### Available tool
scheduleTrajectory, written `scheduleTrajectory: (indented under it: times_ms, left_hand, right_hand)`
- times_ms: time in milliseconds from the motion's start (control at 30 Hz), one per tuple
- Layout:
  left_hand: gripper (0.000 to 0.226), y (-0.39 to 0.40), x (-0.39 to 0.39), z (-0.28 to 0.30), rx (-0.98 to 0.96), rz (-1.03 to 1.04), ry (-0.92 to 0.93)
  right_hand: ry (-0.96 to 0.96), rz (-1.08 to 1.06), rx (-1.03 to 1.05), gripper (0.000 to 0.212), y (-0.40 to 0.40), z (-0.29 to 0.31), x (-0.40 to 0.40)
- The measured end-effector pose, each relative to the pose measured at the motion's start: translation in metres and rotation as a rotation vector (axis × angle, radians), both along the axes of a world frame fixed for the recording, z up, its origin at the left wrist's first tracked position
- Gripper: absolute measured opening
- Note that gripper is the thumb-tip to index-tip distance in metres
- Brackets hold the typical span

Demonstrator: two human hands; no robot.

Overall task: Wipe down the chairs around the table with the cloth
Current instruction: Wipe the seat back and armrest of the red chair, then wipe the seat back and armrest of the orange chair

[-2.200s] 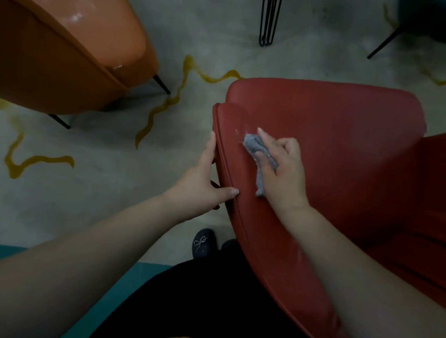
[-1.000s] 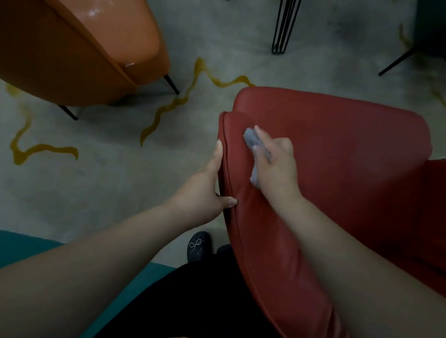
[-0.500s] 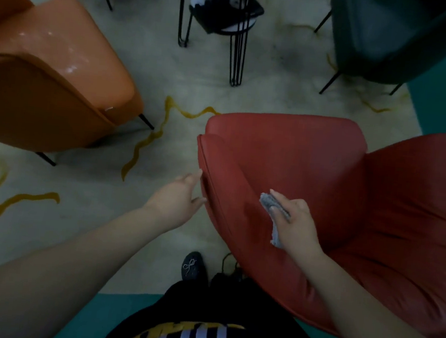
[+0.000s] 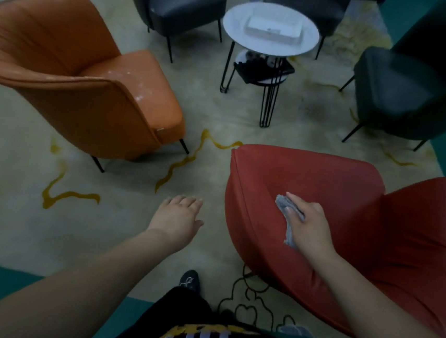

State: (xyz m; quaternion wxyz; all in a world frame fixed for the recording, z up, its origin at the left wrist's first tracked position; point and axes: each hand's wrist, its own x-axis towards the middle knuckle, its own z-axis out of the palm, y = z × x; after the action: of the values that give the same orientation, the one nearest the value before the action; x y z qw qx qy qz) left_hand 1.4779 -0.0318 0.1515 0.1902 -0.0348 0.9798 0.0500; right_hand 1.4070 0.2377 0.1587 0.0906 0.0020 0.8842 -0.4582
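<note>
i am pressing the grey cloth (image 4: 288, 212) against the inner side of the red chair (image 4: 346, 235) with my right hand (image 4: 307, 226). my right grip is lying flat over the cloth, fingers (image 4: 293, 200) stretched toward the chair's front corner and thumb tucked on top of the fabric, so the cloth is being pinned between my palm and the red upholstery rather than balled up. one crumpled end is peeking out past my fingertips and another is hanging out below my palm.

my left hand (image 4: 177, 217) is hovering over the pale rug (image 4: 118, 229), just beside the red chair's outer edge and apart from it. that grip is spread, palm down, holding nothing.

the orange chair (image 4: 88, 79) is standing to my left, well apart from the red one, with pale scuffs showing on its seat. farther off, the small round white bench (image 4: 307, 44) is carrying a white box (image 4: 273, 30), and a lower shelf is sitting under it between thin black legs. a black chair (image 4: 183, 4) is standing beyond the orange one, near the bench, and a dark green chair (image 4: 414, 89) is standing to the right of it. my dark shoe (image 4: 189, 280) is showing on the rug below my left arm.
</note>
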Motion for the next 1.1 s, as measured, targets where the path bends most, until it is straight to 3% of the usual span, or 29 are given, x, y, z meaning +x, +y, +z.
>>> scheduleTrajectory:
  times_ms: [300,533,833,1100]
  left_hand:
    - [0.06,-0.054,0.049,0.011,-0.008,0.091,0.02]
    - [0.06,-0.148,0.059,0.009,-0.001,0.135,0.05]
    - [0.061,-0.288,0.024,0.014,0.01,0.124,0.094]
    - [0.06,-0.333,-0.025,0.011,0.043,0.061,0.101]
  right_hand:
    - [0.089,0.188,0.076,0.036,-0.092,0.025,0.005]
    - [0.135,0.257,0.081,0.035,-0.201,0.023,-0.007]
    - [0.16,0.226,0.119,0.036,-0.324,0.012,-0.036]
    - [0.182,0.165,0.177,0.036,-0.348,0.009,-0.068]
